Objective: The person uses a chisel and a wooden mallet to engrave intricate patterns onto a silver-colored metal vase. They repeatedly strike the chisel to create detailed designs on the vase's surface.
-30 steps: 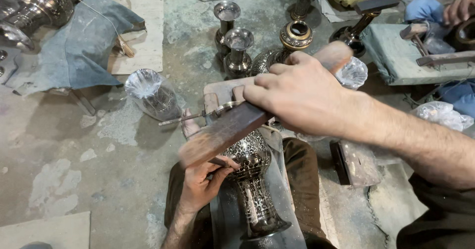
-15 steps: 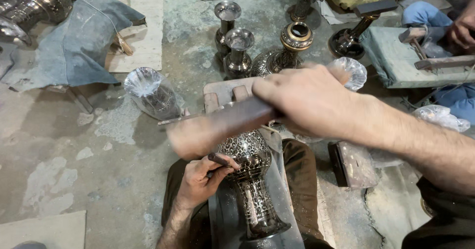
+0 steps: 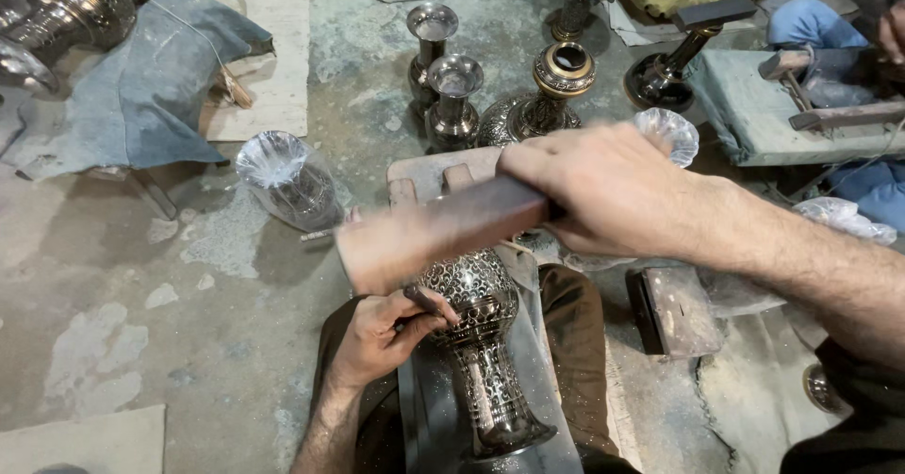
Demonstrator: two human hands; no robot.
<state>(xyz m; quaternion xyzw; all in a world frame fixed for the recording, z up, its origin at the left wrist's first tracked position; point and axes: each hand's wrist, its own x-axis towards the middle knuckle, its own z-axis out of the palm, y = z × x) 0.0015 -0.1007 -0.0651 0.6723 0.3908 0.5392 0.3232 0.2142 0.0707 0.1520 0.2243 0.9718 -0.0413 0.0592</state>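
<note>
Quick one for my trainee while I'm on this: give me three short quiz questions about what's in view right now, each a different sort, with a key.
1. True or false: the right hand grips a wooden mallet.
2. Multiple choice: the left hand holds a small tool against A) the engraved vase, B) the blue cloth, C) the wooden block.
3. Fill in: two small plain vases stand ___ the engraved vase, on the floor.

Key: 1 true; 2 A; 3 beyond.
</note>
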